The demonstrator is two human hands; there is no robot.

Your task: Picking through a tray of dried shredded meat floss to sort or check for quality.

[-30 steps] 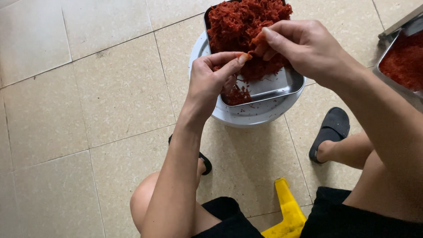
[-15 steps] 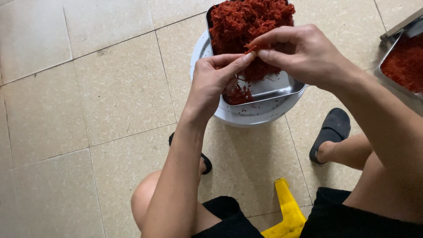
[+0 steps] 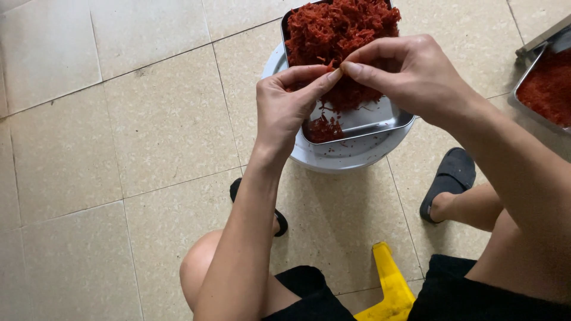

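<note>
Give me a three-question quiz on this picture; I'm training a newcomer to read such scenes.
1. True or false: both hands pinch red shreds above the tray.
2. What does the tray rest on? A) bare floor B) a white round tub C) a yellow stool
3. Where is the second tray of red shreds?

Key:
1. True: the left hand and the right hand meet fingertip to fingertip over the red shreds in the tray.
2. B: the white round tub.
3. At the picture's right edge, the second tray, on the floor.
</note>
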